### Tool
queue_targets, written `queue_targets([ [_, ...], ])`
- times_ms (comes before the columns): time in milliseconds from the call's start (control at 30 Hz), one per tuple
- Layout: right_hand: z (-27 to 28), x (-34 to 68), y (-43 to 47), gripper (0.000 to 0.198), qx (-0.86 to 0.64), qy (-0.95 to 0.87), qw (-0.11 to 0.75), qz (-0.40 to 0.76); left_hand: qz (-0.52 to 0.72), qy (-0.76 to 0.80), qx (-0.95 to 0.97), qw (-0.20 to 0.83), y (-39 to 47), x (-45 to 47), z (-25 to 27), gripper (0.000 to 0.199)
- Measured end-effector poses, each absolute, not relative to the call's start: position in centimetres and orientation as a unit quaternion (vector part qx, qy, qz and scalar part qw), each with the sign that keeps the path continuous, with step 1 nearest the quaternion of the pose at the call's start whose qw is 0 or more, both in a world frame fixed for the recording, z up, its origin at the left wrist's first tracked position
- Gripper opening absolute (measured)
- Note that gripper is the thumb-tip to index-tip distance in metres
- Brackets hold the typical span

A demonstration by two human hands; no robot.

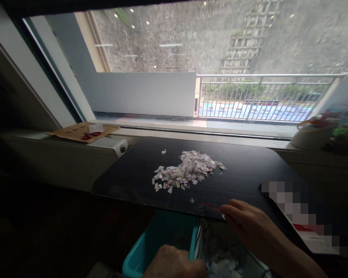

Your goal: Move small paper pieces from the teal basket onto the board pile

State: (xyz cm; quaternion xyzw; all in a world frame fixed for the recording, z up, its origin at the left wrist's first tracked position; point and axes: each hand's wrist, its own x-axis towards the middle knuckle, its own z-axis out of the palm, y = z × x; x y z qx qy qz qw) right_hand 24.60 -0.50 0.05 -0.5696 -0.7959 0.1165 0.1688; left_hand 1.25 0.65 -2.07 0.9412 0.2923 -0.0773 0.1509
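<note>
A loose pile of small cut paper and film pieces lies on the dark table. My right hand is at the table's near edge, fingers pinched on a thin, reddish, see-through strip that lies low over the tabletop. A small white scrap shows under those fingertips. One clear scrap rests just left of the strip. Lower down, my left hand is closed in front of the teal bin; its fingertips are hidden, and I cannot make out what is in them.
Below the table, right of the teal bin, more scraps lie in a pale container, with dark cables nearby. A partly blurred flat item lies at the table's right. Red-handled scissors sit on a brown envelope above a radiator.
</note>
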Motion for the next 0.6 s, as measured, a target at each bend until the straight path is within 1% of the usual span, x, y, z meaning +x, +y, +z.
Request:
queue_targets([
  [100, 0.0, 23.2, -0.1, 0.024, -0.566, -0.801, 0.156, 0.121, -0.107, 0.293, 0.938, 0.153, 0.8, 1.3, -1.6, 0.016],
  [200, 0.2, 22.9, -0.1, 0.023, -0.558, -0.804, 0.163, 0.125, -0.135, 0.294, 0.936, 0.139, 0.8, 1.4, -1.2, 0.017],
  [333, 0.2, 23.6, -0.7, 0.024, -0.587, -0.781, 0.179, 0.117, -0.117, 0.281, 0.942, 0.14, 0.7, 1.2, -1.6, 0.022],
  [500, -0.3, 22.7, -0.4, 0.026, -0.562, -0.792, 0.18, 0.157, -0.099, 0.267, 0.951, 0.117, 0.5, 1.7, -2.8, 0.017],
  [600, -0.6, 22.3, 0.8, 0.025, -0.567, -0.786, 0.201, 0.144, -0.074, 0.255, 0.957, 0.119, 0.6, 2.1, -3.7, 0.02],
])
